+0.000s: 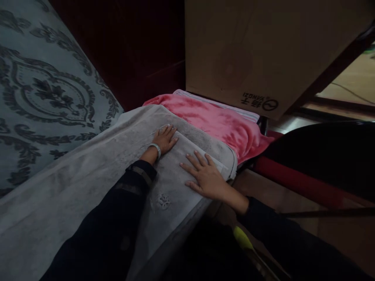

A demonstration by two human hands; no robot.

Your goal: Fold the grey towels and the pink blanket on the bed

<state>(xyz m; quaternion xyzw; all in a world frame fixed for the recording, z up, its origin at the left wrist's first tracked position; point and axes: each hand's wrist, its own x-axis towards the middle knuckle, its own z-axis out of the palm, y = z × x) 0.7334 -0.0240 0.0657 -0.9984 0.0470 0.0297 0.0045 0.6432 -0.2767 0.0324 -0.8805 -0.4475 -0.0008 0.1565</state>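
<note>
A grey plush cloth (96, 175) stretches from the lower left to the middle of the view. On it lies a paler, smoother piece of fabric (178, 210), with a small raised emblem (164, 201) near its lower left. My left hand (165, 139), with a band around the wrist, rests flat near the far edge of that piece, fingers spread. To its right, my right hand (206, 177) lies palm down on the same fabric, fingers apart. Neither hand grips anything. Dark sleeves cover both my arms, and the left one hides part of the cloth.
Behind the grey cloth lies a pink fleecy cloth (211, 121) with a striped edge. A large cardboard box (263, 50) stands beyond it. Patterned wallpaper (49, 93) borders the left. At the right are a dark rounded object (328, 156) and a red bar (293, 181).
</note>
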